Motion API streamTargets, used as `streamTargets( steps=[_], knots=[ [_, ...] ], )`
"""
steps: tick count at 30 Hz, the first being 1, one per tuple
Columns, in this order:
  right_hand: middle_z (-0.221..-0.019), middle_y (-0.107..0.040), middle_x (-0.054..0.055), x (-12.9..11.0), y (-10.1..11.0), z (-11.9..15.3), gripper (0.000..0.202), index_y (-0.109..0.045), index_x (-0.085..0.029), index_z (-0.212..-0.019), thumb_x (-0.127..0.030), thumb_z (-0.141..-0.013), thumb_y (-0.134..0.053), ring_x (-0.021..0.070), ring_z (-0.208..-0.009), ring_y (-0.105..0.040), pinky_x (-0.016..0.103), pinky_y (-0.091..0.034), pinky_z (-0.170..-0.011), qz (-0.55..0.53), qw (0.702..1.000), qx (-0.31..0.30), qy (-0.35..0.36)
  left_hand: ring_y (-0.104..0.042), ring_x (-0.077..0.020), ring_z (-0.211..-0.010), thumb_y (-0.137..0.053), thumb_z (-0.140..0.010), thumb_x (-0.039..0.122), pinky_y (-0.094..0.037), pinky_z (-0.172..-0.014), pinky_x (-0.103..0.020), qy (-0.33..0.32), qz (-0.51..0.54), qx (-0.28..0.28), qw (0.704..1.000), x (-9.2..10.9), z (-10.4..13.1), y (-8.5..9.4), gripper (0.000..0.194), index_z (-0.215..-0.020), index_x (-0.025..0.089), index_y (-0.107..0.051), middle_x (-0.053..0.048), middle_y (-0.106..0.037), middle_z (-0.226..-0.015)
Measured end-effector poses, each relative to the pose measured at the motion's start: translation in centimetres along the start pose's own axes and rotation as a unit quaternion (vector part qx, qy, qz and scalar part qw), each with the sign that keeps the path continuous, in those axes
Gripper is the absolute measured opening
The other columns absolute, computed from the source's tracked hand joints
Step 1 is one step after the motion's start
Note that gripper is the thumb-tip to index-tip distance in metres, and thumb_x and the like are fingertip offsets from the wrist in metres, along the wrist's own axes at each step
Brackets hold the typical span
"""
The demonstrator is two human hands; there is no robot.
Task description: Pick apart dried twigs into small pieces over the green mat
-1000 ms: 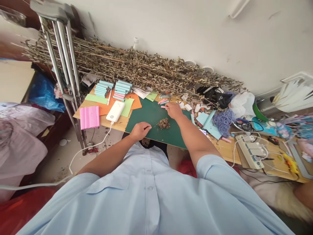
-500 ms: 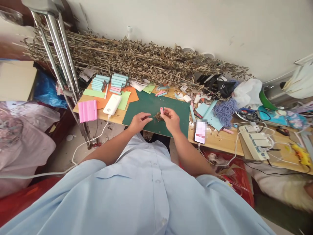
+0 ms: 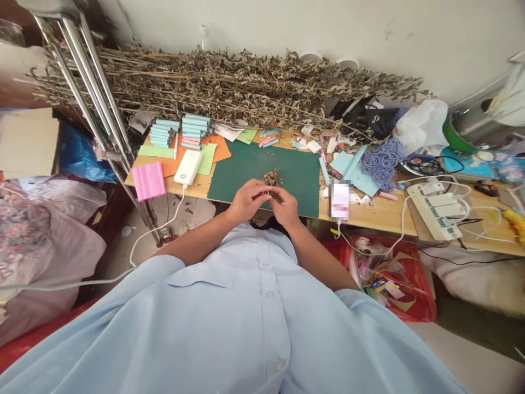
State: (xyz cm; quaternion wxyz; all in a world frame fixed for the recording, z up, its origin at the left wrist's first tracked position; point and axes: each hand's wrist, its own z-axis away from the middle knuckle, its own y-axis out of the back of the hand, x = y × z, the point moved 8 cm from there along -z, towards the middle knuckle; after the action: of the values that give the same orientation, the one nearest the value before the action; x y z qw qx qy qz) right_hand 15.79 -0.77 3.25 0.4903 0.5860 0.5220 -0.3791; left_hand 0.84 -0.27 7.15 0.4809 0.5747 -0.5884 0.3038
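Note:
A small pink paper tube point(image 3: 266, 192) is held between my two hands, its open end facing up toward me. My left hand point(image 3: 248, 201) pinches it from the left, and my right hand point(image 3: 284, 206) grips it from the right; the fingertips meet around it. Just beyond the fingers, a small heap of dried crumbled leaves point(image 3: 273, 178) lies on the green mat point(image 3: 301, 175). Most of the tube is hidden by my fingers.
Blue rolls point(image 3: 196, 127) are stacked at the back left, near a white power bank point(image 3: 188, 167) and pink paper point(image 3: 149, 181). Dried stalks point(image 3: 229, 87) line the wall. A phone point(image 3: 340, 200), purple string point(image 3: 383, 162) and a power strip point(image 3: 435, 210) lie right.
My left hand has moved right to meet my right hand at the pink tube. Both hands now sit nearer the mat's front edge, and the tube has tilted toward me.

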Motion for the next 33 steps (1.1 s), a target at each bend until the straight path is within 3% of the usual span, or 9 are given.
streamTargets(
  steps=[3,5,7,13,17,21,27,33],
  knots=[
    [-0.104,-0.078,0.005,-1.0,-0.6,0.6,0.030,-0.077,-0.026,-0.104,-0.052,-0.090,-0.073,0.0225,-0.095,-0.073,0.039,-0.060,-0.092,0.018,1.000,0.007,-0.004,-0.065,-0.0157,-0.082,-0.074,-0.090,0.048,-0.053,-0.073,-0.029,0.117,0.130,0.034,0.984,-1.6,0.6,0.7,0.031,-0.098,0.018,-0.079,-0.008,-0.073,-0.096],
    [-0.102,-0.078,0.004,-1.4,-1.1,0.9,0.029,-0.078,-0.026,-0.104,-0.050,-0.089,-0.074,0.0222,-0.091,-0.073,0.038,-0.061,-0.089,0.023,0.999,0.016,-0.014,-0.062,-0.0116,-0.069,-0.077,-0.087,0.050,-0.049,-0.063,-0.024,0.201,0.246,0.050,0.947,-3.0,1.3,0.7,0.037,-0.102,0.017,-0.077,-0.006,-0.073,-0.087],
    [-0.101,-0.079,0.004,-1.5,-1.6,1.0,0.029,-0.078,-0.025,-0.105,-0.050,-0.089,-0.073,0.0220,-0.089,-0.073,0.038,-0.061,-0.088,0.022,0.999,0.019,-0.026,-0.061,-0.0100,-0.065,-0.083,-0.081,0.049,-0.047,-0.059,-0.022,0.244,0.329,0.052,0.911,-3.8,1.7,0.6,0.041,-0.104,0.015,-0.076,-0.005,-0.072,-0.082],
    [-0.103,-0.078,0.005,-1.0,-2.4,1.1,0.030,-0.076,-0.026,-0.105,-0.049,-0.087,-0.073,0.0227,-0.092,-0.073,0.039,-0.060,-0.090,0.024,0.999,0.005,-0.032,-0.060,-0.0091,-0.062,-0.088,-0.078,0.045,-0.047,-0.057,-0.023,0.270,0.412,0.078,0.867,-4.6,2.1,1.6,0.039,-0.097,0.014,-0.075,-0.004,-0.071,-0.079],
    [-0.093,-0.077,0.005,1.1,-0.4,1.2,0.030,-0.073,-0.024,-0.096,-0.051,-0.083,-0.074,0.0222,-0.084,-0.072,0.039,-0.061,-0.083,0.050,0.993,0.060,-0.089,-0.059,-0.0090,-0.060,-0.081,-0.085,0.049,-0.044,-0.054,-0.024,0.287,0.400,0.091,0.865,-5.1,2.1,2.2,0.037,-0.095,0.014,-0.073,-0.005,-0.071,-0.080],
    [-0.076,-0.073,0.003,3.0,1.5,1.4,0.032,-0.070,-0.022,-0.085,-0.053,-0.080,-0.074,0.0203,-0.071,-0.070,0.035,-0.059,-0.070,0.064,0.983,0.074,-0.156,-0.060,-0.0090,-0.060,-0.078,-0.087,0.052,-0.044,-0.054,-0.025,0.282,0.394,0.096,0.869,-5.6,1.9,2.8,0.039,-0.095,0.015,-0.071,-0.004,-0.070,-0.080],
    [-0.073,-0.073,0.003,3.1,3.5,1.2,0.038,-0.074,-0.020,-0.086,-0.056,-0.090,-0.062,0.0174,-0.064,-0.067,0.031,-0.053,-0.064,0.117,0.979,0.065,-0.151,-0.062,-0.0091,-0.062,-0.073,-0.091,0.056,-0.046,-0.056,-0.025,0.299,0.410,0.107,0.855,-6.8,1.7,3.2,0.041,-0.094,0.016,-0.070,-0.004,-0.071,-0.081],
    [-0.071,-0.071,0.001,4.2,4.8,1.1,0.030,-0.070,-0.020,-0.086,-0.049,-0.079,-0.074,0.0169,-0.060,-0.065,0.030,-0.051,-0.061,0.111,0.974,0.106,-0.169,-0.062,-0.0101,-0.064,-0.071,-0.092,0.057,-0.046,-0.055,-0.023,0.310,0.411,0.102,0.851,-7.4,1.4,3.2,0.042,-0.095,0.016,-0.068,-0.006,-0.071,-0.082]
  ],
)
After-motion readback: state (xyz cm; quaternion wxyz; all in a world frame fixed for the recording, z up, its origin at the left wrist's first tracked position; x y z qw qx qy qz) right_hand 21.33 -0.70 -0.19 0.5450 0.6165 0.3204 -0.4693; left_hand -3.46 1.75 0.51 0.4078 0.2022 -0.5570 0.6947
